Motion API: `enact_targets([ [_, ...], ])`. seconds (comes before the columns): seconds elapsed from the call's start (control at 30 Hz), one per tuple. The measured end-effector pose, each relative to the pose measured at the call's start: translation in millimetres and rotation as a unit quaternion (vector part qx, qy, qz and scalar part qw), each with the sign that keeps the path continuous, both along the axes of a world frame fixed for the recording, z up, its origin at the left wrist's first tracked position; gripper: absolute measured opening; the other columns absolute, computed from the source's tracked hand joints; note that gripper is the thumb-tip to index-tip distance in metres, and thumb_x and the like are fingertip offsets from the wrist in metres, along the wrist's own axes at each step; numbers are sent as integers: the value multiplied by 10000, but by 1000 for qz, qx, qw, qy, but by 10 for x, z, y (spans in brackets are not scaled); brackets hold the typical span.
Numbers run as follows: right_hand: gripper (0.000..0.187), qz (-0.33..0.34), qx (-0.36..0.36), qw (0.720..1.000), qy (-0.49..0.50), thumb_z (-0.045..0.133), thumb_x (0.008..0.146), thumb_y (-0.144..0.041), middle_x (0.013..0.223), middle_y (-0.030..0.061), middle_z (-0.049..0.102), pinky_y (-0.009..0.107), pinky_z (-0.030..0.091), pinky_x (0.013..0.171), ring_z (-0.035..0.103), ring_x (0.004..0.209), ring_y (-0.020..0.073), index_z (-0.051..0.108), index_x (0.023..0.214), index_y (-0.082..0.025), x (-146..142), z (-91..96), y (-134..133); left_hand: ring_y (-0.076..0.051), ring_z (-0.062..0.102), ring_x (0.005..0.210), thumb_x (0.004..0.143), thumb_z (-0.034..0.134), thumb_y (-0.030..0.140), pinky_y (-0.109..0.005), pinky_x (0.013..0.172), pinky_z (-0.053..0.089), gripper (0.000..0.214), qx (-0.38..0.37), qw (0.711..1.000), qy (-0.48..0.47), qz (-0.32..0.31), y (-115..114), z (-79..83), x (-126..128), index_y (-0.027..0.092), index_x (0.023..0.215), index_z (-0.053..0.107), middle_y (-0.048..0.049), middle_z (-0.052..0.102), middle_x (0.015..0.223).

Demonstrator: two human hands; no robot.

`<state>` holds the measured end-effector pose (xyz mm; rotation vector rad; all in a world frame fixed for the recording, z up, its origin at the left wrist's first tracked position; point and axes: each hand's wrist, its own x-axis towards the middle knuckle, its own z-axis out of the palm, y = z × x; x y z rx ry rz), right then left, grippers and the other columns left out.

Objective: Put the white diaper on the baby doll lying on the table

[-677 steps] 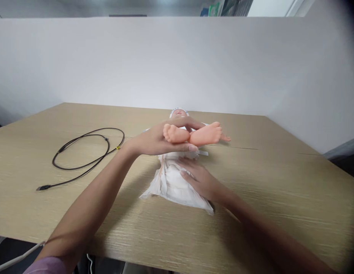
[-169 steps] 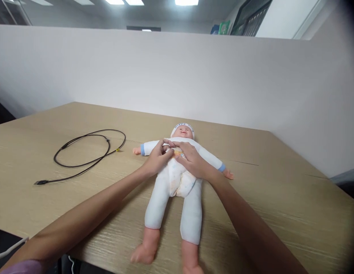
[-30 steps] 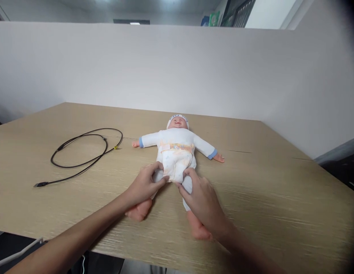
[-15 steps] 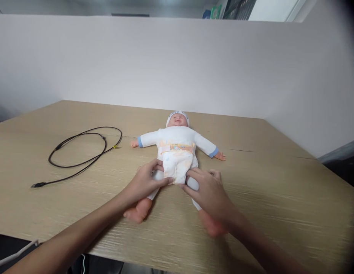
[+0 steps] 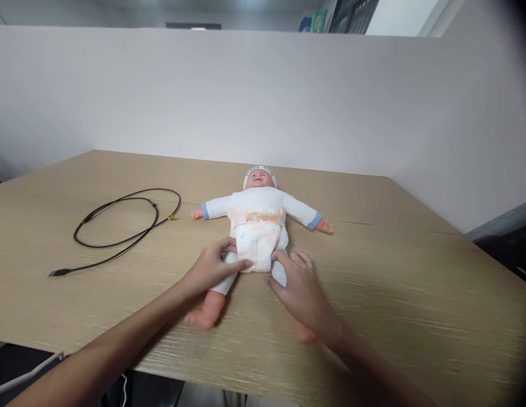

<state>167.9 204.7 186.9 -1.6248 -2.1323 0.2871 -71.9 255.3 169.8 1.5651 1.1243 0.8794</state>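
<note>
A baby doll [image 5: 259,199] in a white suit with blue cuffs and a white cap lies on its back, arms spread, head away from me. Around its hips is a white diaper [image 5: 256,249] with an orange patterned waistband. My left hand [image 5: 214,265] grips the diaper's left leg edge, its thumb on the crotch and its fingers curled beside the doll's thigh. On the other side, my right hand [image 5: 300,285] pinches the right leg edge, fingers at the diaper and thumb lower by the inner thigh. That hand and forearm partly cover the doll's right-side leg.
A looped black cable [image 5: 114,246] with a USB plug and a yellow tag lies on the wooden table [image 5: 394,294], left of the doll. Behind the table rises a pale partition [image 5: 246,90]. A white bar [image 5: 29,376] shows below the table's front edge at the left.
The doll's body has shifted slightly left in view. My right hand has moved a little left, and its fingers sit closer against the leg edge. The diaper front looks smoother and flatter.
</note>
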Motion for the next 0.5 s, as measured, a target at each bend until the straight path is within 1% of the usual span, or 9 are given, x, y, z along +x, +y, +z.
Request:
enact_targets([
  [0.13,270,-24,-10,997,74,786,870,-228,1107,43,770,465,399,1021,691,1080,306,606,1071,-244,-19,35,15,-292,744,1112,818,897,414,-428,1007,530,370,-7,1000,-10,-12,5,17,0,240,1117,763,-56,823,1157],
  [0.23,367,-51,-6,991,122,824,848,-276,1142,49,789,462,410,1006,709,1081,310,577,1118,-250,-44,41,-2,-290,732,1112,807,907,415,-424,1008,522,393,-14,1000,-10,-3,-32,32,-1,234,1116,747,-50,813,1149],
  [0.33,474,-68,12,985,155,847,831,-309,1094,51,807,475,416,1026,718,1076,316,512,1161,-251,-50,6,-15,-285,726,1136,805,911,417,-418,1021,517,417,-5,1000,-7,10,-79,38,0,234,1128,721,-46,803,1167],
  [0.4,505,-79,16,982,172,859,823,-333,1057,44,818,480,422,1036,727,1073,316,486,1154,-253,-38,-28,-17,-282,730,1108,804,911,431,-416,997,520,423,10,1000,12,19,-106,50,3,238,1125,712,-41,806,1143],
  [0.5,490,-102,22,980,170,871,812,-391,1108,71,819,485,428,1035,727,1097,324,512,1115,-255,-10,-59,-19,-288,728,1041,813,896,481,-429,966,512,405,42,996,68,27,-128,96,6,242,1092,724,-39,813,1096],
])
